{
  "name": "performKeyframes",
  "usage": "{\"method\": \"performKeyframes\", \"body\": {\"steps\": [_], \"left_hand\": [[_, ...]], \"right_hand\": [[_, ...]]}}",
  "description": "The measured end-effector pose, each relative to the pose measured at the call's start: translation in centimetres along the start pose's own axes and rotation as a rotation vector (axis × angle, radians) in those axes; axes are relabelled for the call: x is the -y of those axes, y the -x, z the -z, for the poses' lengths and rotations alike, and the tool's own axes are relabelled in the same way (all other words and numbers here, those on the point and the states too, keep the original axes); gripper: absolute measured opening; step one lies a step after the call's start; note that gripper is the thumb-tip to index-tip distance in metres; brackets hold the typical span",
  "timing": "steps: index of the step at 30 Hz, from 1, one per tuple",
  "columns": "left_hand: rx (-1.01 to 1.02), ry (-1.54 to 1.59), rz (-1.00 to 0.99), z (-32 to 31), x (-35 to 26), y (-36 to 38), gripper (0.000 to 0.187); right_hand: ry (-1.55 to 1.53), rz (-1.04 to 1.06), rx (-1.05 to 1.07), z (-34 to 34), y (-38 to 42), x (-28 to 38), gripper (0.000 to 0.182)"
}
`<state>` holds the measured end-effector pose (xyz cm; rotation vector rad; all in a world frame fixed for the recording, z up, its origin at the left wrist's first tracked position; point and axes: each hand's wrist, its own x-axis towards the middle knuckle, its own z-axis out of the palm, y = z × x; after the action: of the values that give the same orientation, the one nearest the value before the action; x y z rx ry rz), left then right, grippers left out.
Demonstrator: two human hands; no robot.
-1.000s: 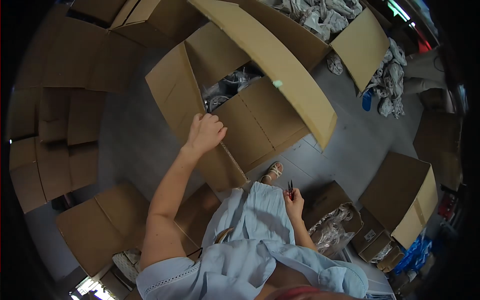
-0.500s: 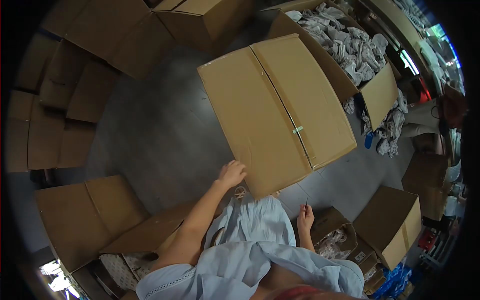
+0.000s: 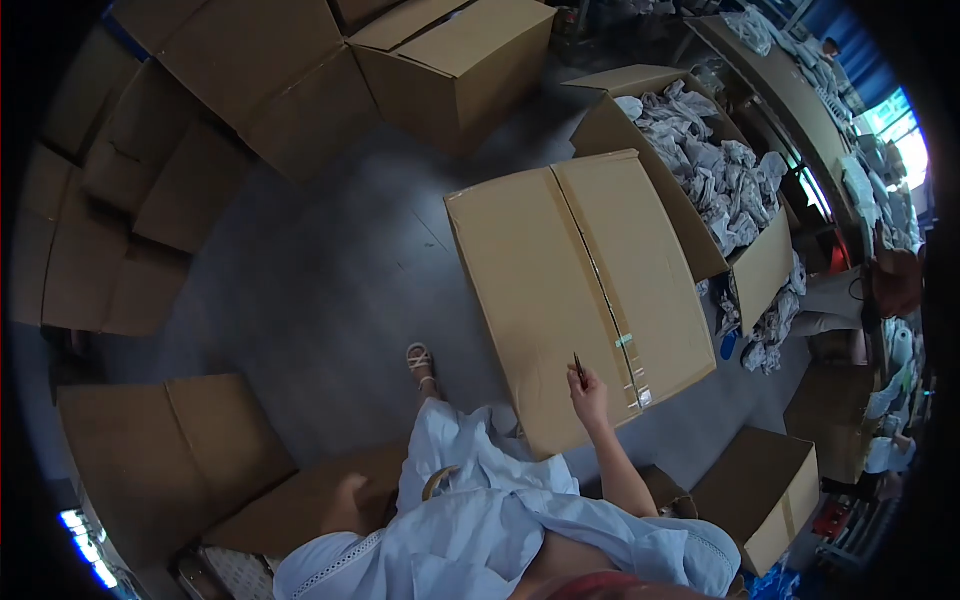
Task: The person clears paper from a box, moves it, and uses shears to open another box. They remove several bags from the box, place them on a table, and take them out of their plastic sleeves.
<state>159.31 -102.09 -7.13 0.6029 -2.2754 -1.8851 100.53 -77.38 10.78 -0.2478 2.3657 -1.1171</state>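
A large closed cardboard box (image 3: 540, 290) stands in front of me, with a seam running along its top and a small green piece of tape (image 3: 624, 341) across it. Over the near part of that top is my right hand (image 3: 590, 397), its fingers closed round a slim dark pen-like tool (image 3: 579, 370) pointing away from me. Whether the tool is a pen or a blade I cannot make out. My left hand (image 3: 348, 492) hangs low at my left side, beside a brown cardboard panel (image 3: 290, 510); its fingers are blurred and dim.
Behind the closed box, an open carton (image 3: 705, 265) overflows with crumpled grey paper (image 3: 710, 170). Stacked cartons (image 3: 130, 170) line the left. Another box (image 3: 755, 490) stands at lower right. My sandaled foot (image 3: 420, 358) is on the grey floor. A person's leg (image 3: 830, 305) shows at right.
My left hand has left the box's near left corner and dropped to my side. My right hand has risen with the tool over the box top. A sandaled foot has come into view.
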Motion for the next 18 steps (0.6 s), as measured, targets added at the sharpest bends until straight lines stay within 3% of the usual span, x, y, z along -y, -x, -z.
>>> {"method": "performKeyframes", "body": {"steps": [2,4,6,8,10,13,15,17,18], "left_hand": [[0.049,-0.114,0.367,0.7,-0.1,-2.1,0.033],[0.105,-0.259,0.729,3.7,-0.8,-13.4,0.03],[0.167,-0.423,1.112,7.6,-4.5,-17.4,0.028],[-0.283,-0.173,0.896,12.2,-10.9,-24.7,0.023],[-0.468,0.194,0.931,16.7,-15.2,-31.4,0.023],[-0.483,0.171,0.865,21.6,-14.9,-38.5,0.022],[-0.405,0.075,0.838,23.4,-12.4,-42.4,0.021],[-0.328,-0.026,0.812,24.6,-12.1,-45.7,0.021],[-0.246,-0.039,0.832,24.4,-12.9,-47.7,0.022]], "right_hand": [[0.118,0.029,-0.023,-2.4,-2.7,3.3,0.022],[0.142,0.132,-0.022,-5.6,-5.7,5.7,0.022],[0.22,0.073,-0.033,-8.2,-7.2,8.4,0.022],[0.277,0.009,-0.056,-10.2,-7.3,10.5,0.022],[0.357,0.04,-0.05,-11.6,-7.8,12.1,0.023],[0.403,-0.18,-0.097,-12.3,-10.6,14.2,0.024],[0.185,-0.217,-0.186,-13.1,-14.5,12.2,0.025],[-0.447,-0.49,-0.188,-12.6,-17.9,14.5,0.025],[-0.706,-0.489,-0.239,-12.8,-20.1,14.6,0.024]]}}
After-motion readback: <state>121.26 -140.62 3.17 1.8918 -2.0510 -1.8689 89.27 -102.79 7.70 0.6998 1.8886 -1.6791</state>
